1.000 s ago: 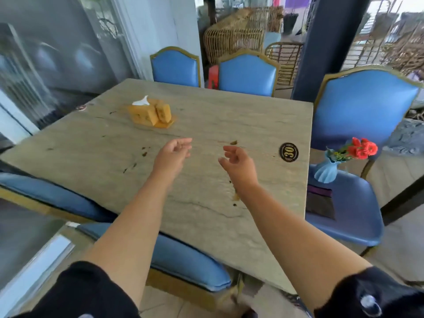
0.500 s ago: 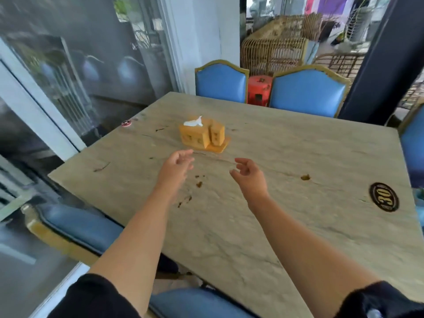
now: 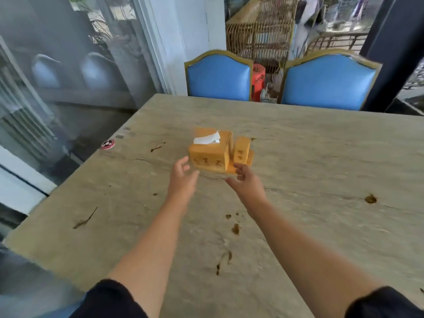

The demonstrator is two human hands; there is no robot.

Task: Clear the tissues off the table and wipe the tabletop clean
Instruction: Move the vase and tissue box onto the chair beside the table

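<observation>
wooden tissue box point(image 3: 210, 154), seemingly one

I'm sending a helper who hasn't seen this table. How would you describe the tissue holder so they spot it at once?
Look at the big stone-look table with two blue chairs behind it. Near its middle, just beyond both outstretched hands, sits the yellow wooden tissue box. It is the only boxy thing there, with a white tissue poking from its top and a smaller matching block beside it.

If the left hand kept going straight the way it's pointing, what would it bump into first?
Most likely the wooden tissue box: the left hand points at its near left corner, fingers open, just short of it. Depth is hard to judge.
</observation>
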